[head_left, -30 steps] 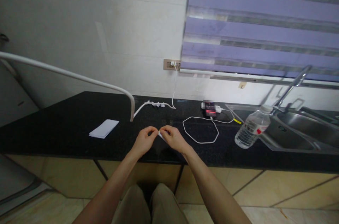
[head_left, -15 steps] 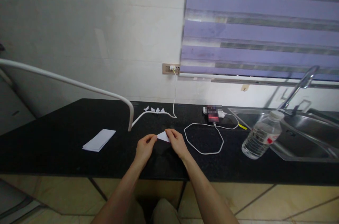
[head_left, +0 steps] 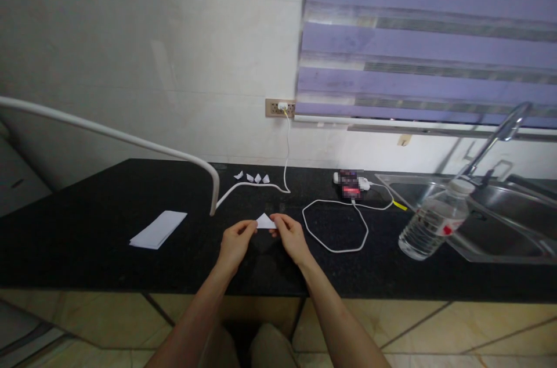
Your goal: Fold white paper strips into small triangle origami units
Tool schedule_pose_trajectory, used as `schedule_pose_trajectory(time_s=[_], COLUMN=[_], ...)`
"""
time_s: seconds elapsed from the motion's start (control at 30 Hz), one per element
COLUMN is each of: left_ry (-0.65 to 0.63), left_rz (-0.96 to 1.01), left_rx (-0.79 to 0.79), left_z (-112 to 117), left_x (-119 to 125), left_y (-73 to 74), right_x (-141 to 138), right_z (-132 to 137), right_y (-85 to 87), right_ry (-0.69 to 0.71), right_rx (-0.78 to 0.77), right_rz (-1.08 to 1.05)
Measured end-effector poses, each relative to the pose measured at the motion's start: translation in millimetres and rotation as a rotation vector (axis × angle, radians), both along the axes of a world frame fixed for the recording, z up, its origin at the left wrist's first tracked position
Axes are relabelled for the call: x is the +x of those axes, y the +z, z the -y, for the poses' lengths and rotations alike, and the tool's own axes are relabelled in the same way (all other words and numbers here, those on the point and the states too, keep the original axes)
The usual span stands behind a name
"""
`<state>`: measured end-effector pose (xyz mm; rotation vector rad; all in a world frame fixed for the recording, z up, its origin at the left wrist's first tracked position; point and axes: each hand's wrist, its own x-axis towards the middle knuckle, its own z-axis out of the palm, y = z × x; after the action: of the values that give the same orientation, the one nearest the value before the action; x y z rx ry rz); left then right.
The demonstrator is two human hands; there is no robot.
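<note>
A small white paper triangle point(head_left: 264, 221) is pinched between both my hands just above the black countertop point(head_left: 87, 223). My left hand point(head_left: 235, 243) grips its left corner with closed fingers. My right hand point(head_left: 290, 234) grips its right side, fingers curled. Several small folded white paper pieces point(head_left: 252, 177) lie in a row near the back wall. A stack of white paper strips point(head_left: 159, 228) lies to the left of my hands.
A white charging cable point(head_left: 335, 223) loops right of my hands, running to a phone point(head_left: 350, 184). A plastic water bottle point(head_left: 433, 219) lies tilted by the steel sink point(head_left: 500, 223). A white curved tube point(head_left: 130, 139) arches over the left. A wall socket point(head_left: 281, 107) holds a plug.
The paper has gone from a thin sliver between my fingers to a visible flat triangle. My hands stay close together; the camera tilted slightly.
</note>
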<state>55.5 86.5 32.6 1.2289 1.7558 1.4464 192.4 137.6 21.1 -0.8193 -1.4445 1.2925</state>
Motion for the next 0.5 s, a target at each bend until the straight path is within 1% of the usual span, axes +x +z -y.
schedule_pose_trajectory(time_s=[0.1,0.17,0.23,0.33,0.5], left_ry=[0.061,0.034,-0.021,-0.086,-0.075], left_rz=[0.101,0.168,0.203,0.206,0.172], left_rx=[0.018,0.03,0.021,0.017,0.052], left_z=[1,3,6,11,19], left_x=[2,4,7,11,17], left_y=[-2.9,-2.7,-0.1,6.5,12.7], right_x=[3,3,3,3,4], right_z=[4,7,10,13,18], right_y=[0.4,2.1,4.8,9.2,12.2], right_ry=[0.034,0.058,0.051,0.04,0.05], right_rx=[-0.094,-0.11,-0.1,-0.083,-0.086], right_rz=[-0.083,-0.119,-0.144,-0.187,-0.21])
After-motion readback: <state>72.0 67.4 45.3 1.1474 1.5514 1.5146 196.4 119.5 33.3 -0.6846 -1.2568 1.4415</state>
